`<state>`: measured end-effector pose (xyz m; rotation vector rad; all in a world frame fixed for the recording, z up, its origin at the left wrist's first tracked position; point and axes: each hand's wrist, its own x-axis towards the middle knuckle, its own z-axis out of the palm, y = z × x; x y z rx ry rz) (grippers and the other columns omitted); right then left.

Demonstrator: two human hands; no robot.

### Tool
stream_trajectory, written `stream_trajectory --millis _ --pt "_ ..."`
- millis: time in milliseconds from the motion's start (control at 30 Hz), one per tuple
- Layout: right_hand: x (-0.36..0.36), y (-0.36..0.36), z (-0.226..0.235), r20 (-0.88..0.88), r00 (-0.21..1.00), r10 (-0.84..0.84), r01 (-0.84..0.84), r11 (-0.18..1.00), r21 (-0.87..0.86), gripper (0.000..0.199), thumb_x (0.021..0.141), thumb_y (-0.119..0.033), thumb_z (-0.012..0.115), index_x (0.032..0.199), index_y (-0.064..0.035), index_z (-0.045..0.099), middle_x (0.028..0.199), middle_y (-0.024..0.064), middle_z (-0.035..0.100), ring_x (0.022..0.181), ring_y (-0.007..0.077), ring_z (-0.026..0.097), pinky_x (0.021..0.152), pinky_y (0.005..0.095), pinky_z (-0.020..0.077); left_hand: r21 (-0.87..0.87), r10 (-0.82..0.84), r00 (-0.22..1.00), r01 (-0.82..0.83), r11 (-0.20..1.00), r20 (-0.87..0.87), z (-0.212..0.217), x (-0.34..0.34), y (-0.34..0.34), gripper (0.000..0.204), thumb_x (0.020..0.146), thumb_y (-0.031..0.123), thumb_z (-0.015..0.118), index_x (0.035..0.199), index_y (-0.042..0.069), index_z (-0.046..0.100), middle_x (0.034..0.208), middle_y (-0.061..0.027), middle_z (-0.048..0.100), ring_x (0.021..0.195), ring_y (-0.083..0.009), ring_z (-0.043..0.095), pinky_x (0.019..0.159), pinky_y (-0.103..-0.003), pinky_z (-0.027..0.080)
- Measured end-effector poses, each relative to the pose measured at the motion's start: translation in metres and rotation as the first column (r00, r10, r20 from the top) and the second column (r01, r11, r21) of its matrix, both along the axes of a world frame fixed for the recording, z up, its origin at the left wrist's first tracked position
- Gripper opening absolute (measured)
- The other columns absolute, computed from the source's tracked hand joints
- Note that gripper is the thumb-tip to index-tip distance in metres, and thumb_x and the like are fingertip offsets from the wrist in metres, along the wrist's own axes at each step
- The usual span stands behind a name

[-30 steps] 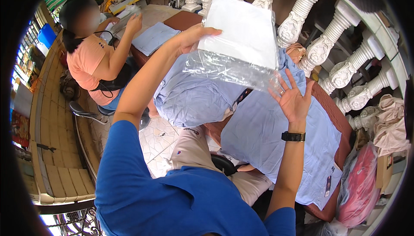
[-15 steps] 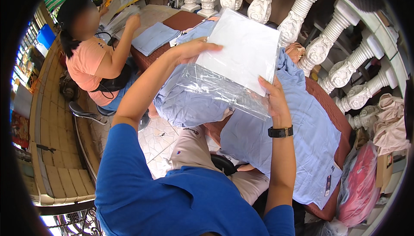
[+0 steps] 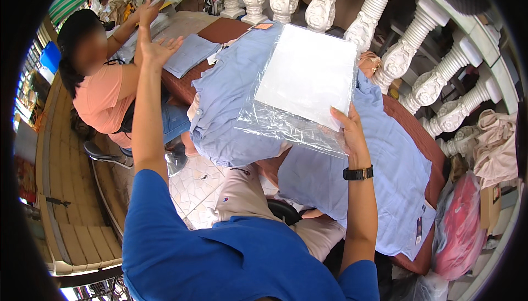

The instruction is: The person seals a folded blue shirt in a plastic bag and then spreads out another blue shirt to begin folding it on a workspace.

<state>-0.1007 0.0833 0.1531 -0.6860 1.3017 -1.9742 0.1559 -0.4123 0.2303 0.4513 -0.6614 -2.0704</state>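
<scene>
Blue shirts (image 3: 231, 103) cover the table; white balusters (image 3: 418, 89) wall the far side.

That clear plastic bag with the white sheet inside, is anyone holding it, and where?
Yes: the right hand grips the clear plastic bag at its lower right corner. The left hand is off it, open.

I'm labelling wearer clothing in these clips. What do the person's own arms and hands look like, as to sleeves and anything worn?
Both arms emerge from short blue sleeves of a plain blue shirt and are bare below them. The right wrist carries a black wristwatch with a black band. The left hand and right hand wear no gloves; no rings are discernible.
</scene>
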Motion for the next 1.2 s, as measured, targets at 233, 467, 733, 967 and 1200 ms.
stream_trajectory --millis 233,467,733,967,1200 --pt "0.002 -0.005 -0.009 -0.014 0.998 0.055 -0.054 0.998 0.039 0.048 0.091 -0.006 0.064 0.136 -0.0004 0.049 0.127 0.0129 0.060 0.113 0.0205 0.060 0.093 0.0336 0.0528 0.072 -0.392 0.914 0.400 0.914 -0.107 0.017 0.002 -0.038 0.129 0.076 0.067 0.070 0.153 0.002 -0.010 0.155 -0.0346 0.005 0.140 -0.0573 0.019 0.115 -0.064 0.025" --pt "0.002 -0.015 -0.010 0.110 0.983 0.144 -0.143 0.990 -0.018 0.051 0.090 -0.006 0.063 0.138 -0.0044 0.047 0.123 0.0124 0.061 0.106 0.0231 0.063 0.083 0.0447 0.0607 -0.029 -0.297 0.950 0.296 0.955 -0.091 0.011 0.012 -0.089 0.069 0.087 0.023 0.068 0.141 -0.010 0.039 0.142 -0.0259 0.046 0.132 -0.0383 0.045 0.112 -0.049 0.038" --pt "-0.015 0.001 -0.045 0.001 0.999 0.048 -0.048 0.996 -0.075 0.050 0.088 0.000 0.063 0.136 -0.0007 0.049 0.125 0.0096 0.059 0.113 0.0179 0.057 0.097 0.0312 0.0461 -0.074 -0.411 0.844 0.461 0.884 0.345 -0.031 -0.022 0.075 0.069 0.087 0.024 0.069 0.139 -0.010 0.041 0.138 -0.0238 0.049 0.127 -0.0352 0.049 0.109 -0.045 0.040" --pt "-0.008 0.025 -0.043 -0.073 0.997 -0.002 -0.011 0.984 -0.179 0.049 0.088 -0.001 0.063 0.135 -0.0006 0.049 0.123 0.0085 0.059 0.112 0.0162 0.056 0.096 0.0315 0.0475 -0.029 -0.608 0.614 0.715 0.698 0.503 -0.040 -0.038 0.167 0.068 0.086 0.024 0.071 0.138 -0.010 0.043 0.134 -0.0220 0.052 0.124 -0.0325 0.053 0.107 -0.041 0.042" --pt "0.012 0.110 -0.034 -0.009 0.997 -0.074 0.071 0.978 -0.194 0.053 0.087 -0.001 0.061 0.138 -0.0012 0.046 0.124 0.0073 0.059 0.112 0.0141 0.056 0.095 0.0316 0.0485 -0.500 -0.092 0.631 0.687 0.527 0.770 -0.049 -0.113 0.295 0.069 0.085 0.028 0.074 0.134 -0.011 0.046 0.128 -0.0193 0.056 0.117 -0.0242 0.056 0.103 -0.034 0.042"
